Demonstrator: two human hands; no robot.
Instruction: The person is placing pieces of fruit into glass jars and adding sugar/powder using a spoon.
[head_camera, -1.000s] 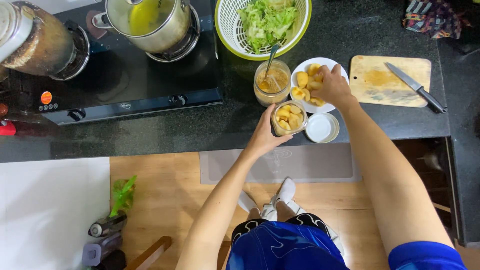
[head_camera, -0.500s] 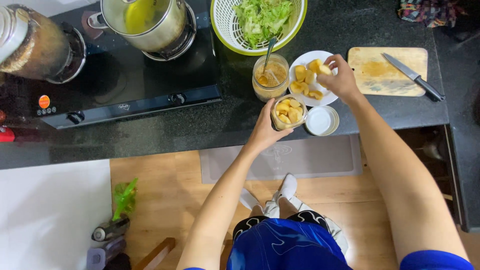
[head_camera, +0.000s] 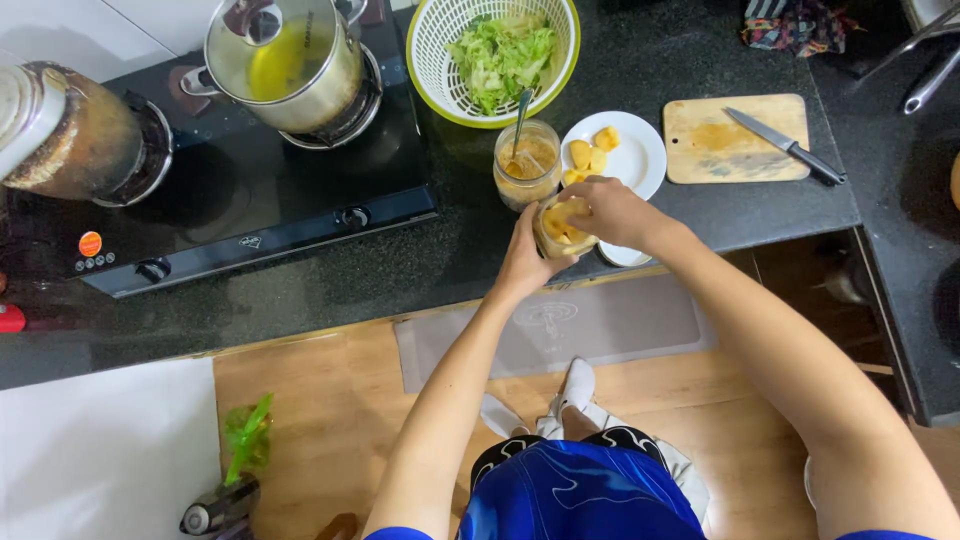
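My left hand (head_camera: 522, 258) grips the side of a small glass jar (head_camera: 560, 232) filled with yellow chunks, standing near the front edge of the dark counter. My right hand (head_camera: 612, 212) is over the jar's mouth, fingers pinched on a yellow chunk at the opening. Just behind lies a white plate (head_camera: 632, 160) with a few yellow chunks (head_camera: 588, 155). A second glass jar (head_camera: 528, 163) with a spoon in brownish paste stands left of the plate. A white lid (head_camera: 626, 256) lies partly hidden under my right wrist.
A wooden cutting board (head_camera: 730, 140) with a knife (head_camera: 785, 146) lies right of the plate. A green-rimmed colander of lettuce (head_camera: 495, 55) sits behind. The black stove (head_camera: 240, 210) carries a steel pot (head_camera: 285, 60) and a dark kettle (head_camera: 70, 135). A sink edge (head_camera: 925, 60) is far right.
My right hand left the plate with a yellow chunk and came down over the jar. My left hand kept hold of the jar.
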